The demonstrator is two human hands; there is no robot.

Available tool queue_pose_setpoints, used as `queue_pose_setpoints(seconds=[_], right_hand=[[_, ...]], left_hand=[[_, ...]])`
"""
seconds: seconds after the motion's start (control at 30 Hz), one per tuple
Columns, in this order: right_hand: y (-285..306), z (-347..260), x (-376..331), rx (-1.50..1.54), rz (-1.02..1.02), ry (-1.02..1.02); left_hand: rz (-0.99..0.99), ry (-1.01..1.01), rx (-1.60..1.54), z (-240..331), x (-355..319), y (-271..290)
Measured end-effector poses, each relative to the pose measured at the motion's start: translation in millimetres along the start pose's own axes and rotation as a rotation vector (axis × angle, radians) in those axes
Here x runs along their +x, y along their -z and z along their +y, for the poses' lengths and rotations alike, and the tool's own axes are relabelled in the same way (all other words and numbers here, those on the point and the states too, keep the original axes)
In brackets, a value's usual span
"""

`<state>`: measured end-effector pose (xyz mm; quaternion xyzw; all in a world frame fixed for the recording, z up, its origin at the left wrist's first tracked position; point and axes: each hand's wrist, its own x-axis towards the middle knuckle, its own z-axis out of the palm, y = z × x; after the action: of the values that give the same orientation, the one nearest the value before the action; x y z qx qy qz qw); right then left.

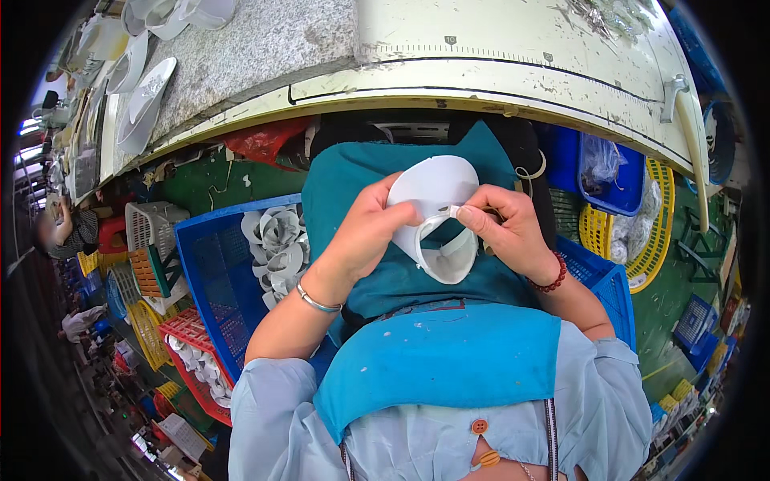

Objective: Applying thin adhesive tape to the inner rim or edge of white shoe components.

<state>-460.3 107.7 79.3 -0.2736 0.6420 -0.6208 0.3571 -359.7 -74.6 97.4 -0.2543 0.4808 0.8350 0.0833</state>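
Observation:
Above my lap I hold a white shoe upper (437,180), with a broad rounded part at the top and an open loop below. My left hand (361,232) is closed on its left edge, the thumb lying on the white surface. With thumb and fingers, my right hand (509,232) pinches a small white tab or strap end at the right of the opening. Some of the right fingertips are hidden behind the piece. Under it spreads a teal apron (353,180).
Ahead runs a worktable (497,80) with a grey stone slab (265,48) and white pieces (148,104) at left. A blue crate (212,264) of white pieces stands to my left, beside a red basket (188,321). Blue (613,192) and yellow baskets (662,216) stand right.

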Motion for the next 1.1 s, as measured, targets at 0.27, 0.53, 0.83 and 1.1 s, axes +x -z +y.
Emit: queue_pose_setpoints(seconds=[0.27, 0.53, 0.83, 1.1], right_hand=[[1.8, -3.9, -1.4, -0.213, 0.023, 0.089], [0.0, -10.6, 3.0, -0.390, 0.050, 0.304], [8.3, -19.0, -5.1, -0.103, -0.111, 0.018], [-3.9, -17.1, -8.3, -0.257, 0.008, 0.093]], left_hand=[[-0.089, -0.066, 0.099, -8.5, 5.3, -3.8], [-0.156, -0.068, 0.044, 0.0, 11.4, -5.5], [-0.094, 0.009, 0.077, -2.5, 7.1, -7.7], [-0.115, -0.210, 0.333, -6.8, 6.8, -5.0]])
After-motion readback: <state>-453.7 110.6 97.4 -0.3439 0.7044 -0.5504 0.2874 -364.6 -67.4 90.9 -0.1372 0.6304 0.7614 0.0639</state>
